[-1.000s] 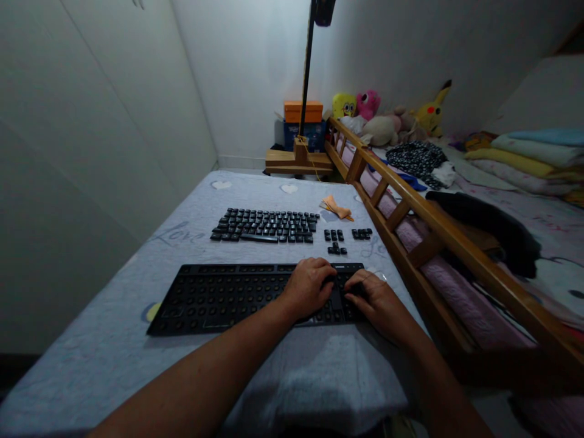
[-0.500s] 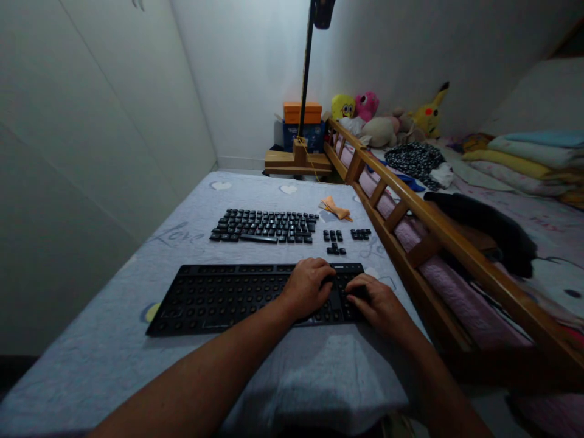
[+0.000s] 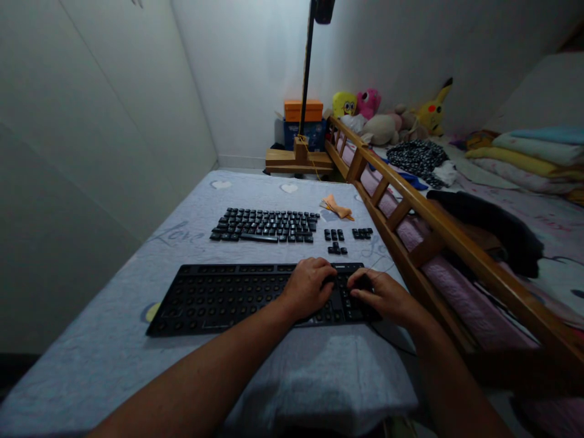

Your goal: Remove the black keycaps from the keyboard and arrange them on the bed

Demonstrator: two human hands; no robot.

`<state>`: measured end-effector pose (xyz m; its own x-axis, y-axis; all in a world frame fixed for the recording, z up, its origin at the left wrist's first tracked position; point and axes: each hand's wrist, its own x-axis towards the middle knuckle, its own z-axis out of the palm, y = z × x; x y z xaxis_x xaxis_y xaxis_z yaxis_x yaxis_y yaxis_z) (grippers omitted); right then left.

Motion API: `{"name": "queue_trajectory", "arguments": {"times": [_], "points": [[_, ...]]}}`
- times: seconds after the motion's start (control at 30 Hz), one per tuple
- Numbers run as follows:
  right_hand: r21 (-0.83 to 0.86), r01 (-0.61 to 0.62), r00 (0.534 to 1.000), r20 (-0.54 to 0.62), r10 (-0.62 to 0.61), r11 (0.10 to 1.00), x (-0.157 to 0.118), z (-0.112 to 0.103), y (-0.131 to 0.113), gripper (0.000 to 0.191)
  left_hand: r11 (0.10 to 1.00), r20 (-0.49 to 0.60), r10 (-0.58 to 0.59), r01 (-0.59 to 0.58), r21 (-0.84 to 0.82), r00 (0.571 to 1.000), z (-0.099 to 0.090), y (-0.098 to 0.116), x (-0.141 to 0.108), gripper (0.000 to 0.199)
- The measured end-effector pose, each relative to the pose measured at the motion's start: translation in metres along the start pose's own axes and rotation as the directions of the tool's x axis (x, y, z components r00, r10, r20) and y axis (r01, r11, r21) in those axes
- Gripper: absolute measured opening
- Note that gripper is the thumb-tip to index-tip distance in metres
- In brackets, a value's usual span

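A black keyboard [image 3: 228, 298] lies flat across the near part of the cloth-covered table, most of its left and middle key positions stripped to bare round stems. My left hand [image 3: 308, 286] rests on its right-middle part, fingers curled down and pressed against it. Over the number pad, my right hand [image 3: 381, 295] has thumb and fingers drawn together around something dark and small that I cannot make out. Some keycaps still sit on the pad beneath it. Behind the keyboard, loose black keycaps [image 3: 269, 226] are laid out in rows, with smaller groups of keycaps [image 3: 334, 234] to their right.
An orange cloth bow [image 3: 337, 207] lies near the table's far right. A wooden bed rail [image 3: 410, 194] runs along the right side. At the back stands a wooden stand [image 3: 298, 159] with a pole. A thin black cable [image 3: 395, 345] trails below my right hand.
My right hand has shifted slightly up and to the right, uncovering more of the number pad's lower right corner and the cable. My left hand stays in place.
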<state>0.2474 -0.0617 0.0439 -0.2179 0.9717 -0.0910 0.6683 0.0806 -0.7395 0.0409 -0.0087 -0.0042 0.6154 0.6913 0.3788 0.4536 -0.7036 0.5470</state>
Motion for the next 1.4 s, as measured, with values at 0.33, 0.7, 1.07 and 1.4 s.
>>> {"name": "queue_trajectory", "arguments": {"times": [0.33,0.7,1.07,1.4], "points": [[-0.199,0.116,0.988,-0.08,-0.134,0.973,-0.005,0.018,-0.007,0.018,1.0,-0.001,-0.003,0.003,-0.019,1.0,0.0,0.0,-0.001,0.02],[-0.086,0.024,0.985,-0.165,-0.038,0.996,-0.009,0.017,-0.004,0.015,1.0,-0.001,0.0,0.0,-0.011,1.0,0.0,0.001,0.0,0.02],[-0.137,-0.027,0.997,-0.081,0.016,0.99,0.001,0.007,-0.015,0.014,1.0,0.006,-0.006,0.006,-0.006,1.0,0.0,-0.001,0.0,0.021],[-0.19,-0.064,0.995,-0.093,0.047,0.98,-0.001,0.01,-0.02,0.01,1.0,0.0,0.001,-0.001,-0.004,1.0,0.001,0.0,-0.001,0.021]]}}
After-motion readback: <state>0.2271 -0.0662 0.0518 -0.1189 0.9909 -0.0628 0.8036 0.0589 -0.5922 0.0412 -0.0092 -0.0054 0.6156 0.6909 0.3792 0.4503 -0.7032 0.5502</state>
